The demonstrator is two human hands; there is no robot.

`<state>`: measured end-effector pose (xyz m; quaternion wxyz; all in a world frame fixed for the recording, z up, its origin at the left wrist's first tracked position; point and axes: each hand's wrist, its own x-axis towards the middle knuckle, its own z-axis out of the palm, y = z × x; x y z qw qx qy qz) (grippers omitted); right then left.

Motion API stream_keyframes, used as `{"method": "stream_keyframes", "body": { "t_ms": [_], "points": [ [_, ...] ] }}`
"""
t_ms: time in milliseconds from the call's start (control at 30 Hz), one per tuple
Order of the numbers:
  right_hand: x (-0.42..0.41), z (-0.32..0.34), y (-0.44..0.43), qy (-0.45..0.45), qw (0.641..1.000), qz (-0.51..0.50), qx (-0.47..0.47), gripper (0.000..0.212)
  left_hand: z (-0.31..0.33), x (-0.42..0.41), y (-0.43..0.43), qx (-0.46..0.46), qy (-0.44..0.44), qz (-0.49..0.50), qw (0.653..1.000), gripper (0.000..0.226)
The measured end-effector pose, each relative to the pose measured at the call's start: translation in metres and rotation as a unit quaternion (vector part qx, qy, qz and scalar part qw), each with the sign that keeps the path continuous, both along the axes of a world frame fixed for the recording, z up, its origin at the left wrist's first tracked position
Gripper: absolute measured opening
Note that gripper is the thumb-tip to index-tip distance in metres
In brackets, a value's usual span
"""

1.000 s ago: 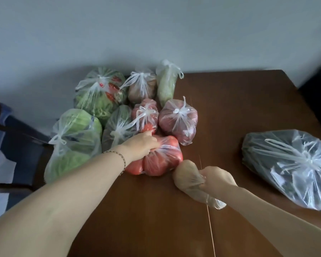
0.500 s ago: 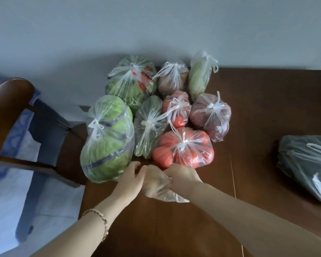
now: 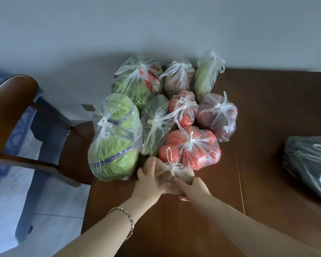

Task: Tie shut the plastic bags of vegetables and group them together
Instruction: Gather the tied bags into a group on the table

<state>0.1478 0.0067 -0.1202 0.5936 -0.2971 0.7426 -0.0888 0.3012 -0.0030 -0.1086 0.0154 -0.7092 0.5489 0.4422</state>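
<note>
A small knotted bag of brownish vegetables (image 3: pixel 174 173) sits at the front of the group, against the tomato bag (image 3: pixel 191 147). My left hand (image 3: pixel 148 179) grips its left side and my right hand (image 3: pixel 191 188) grips its right side. Behind stand several tied bags: cabbage (image 3: pixel 115 138), a slim green bag (image 3: pixel 155 125), leafy greens with red (image 3: pixel 137 78), small tomatoes (image 3: pixel 183 108), purple-red produce (image 3: pixel 218 115), a brown bag (image 3: pixel 178 78) and a pale green bag (image 3: pixel 205 76).
The bags rest on a dark wooden table (image 3: pixel 258 108) pushed against a pale wall. A larger dark bag (image 3: pixel 311 164) lies apart at the right edge. A wooden chair (image 3: pixel 11 108) stands left of the table over a light floor.
The view has shifted left. My left hand left the tomato bag and joined my right on the small bag, which moved left and forward against the group with its knot up.
</note>
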Motion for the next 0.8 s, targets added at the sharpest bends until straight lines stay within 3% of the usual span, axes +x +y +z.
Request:
{"method": "stream_keyframes", "body": {
  "t_ms": [100, 167, 267, 333, 433, 500, 600, 667, 800],
  "points": [
    [0.01, -0.003, -0.005, 0.012, 0.999, 0.004, -0.048, 0.051, 0.004, 0.002, -0.005, 0.004, -0.021, 0.011, 1.0, 0.092],
    [0.009, 0.003, -0.011, -0.01, 0.998, 0.052, -0.032, 0.039, 0.012, 0.0, -0.009, 0.02, -0.067, 0.0, 0.998, 0.09],
    [-0.012, 0.02, -0.019, -0.05, 0.988, 0.147, 0.002, 0.03, 0.029, -0.018, -0.016, -0.002, -0.224, -0.11, 0.968, 0.072],
    [-0.041, 0.033, -0.024, -0.005, 0.981, 0.18, -0.079, 0.027, 0.046, -0.046, -0.023, -0.077, -0.272, -0.186, 0.941, 0.061],
    [-0.103, 0.057, -0.028, 0.111, 0.957, 0.148, -0.224, 0.019, 0.064, -0.099, -0.037, -0.16, -0.198, -0.213, 0.943, 0.048],
    [-0.149, 0.071, -0.032, 0.148, 0.942, 0.165, -0.251, 0.018, 0.066, -0.134, -0.047, -0.165, -0.155, -0.212, 0.951, 0.034],
    [-0.24, 0.085, -0.032, 0.199, 0.923, 0.21, -0.253, 0.021, 0.068, -0.205, -0.058, -0.134, -0.134, -0.236, 0.953, 0.025],
    [-0.303, 0.089, -0.029, 0.28, 0.898, 0.241, -0.239, 0.028, 0.071, -0.257, -0.06, -0.119, -0.127, -0.249, 0.953, 0.027],
    [-0.411, 0.089, -0.018, 0.467, 0.811, 0.325, -0.133, 0.058, 0.075, -0.35, -0.055, -0.097, -0.115, -0.252, 0.956, 0.027]
  ]
}}
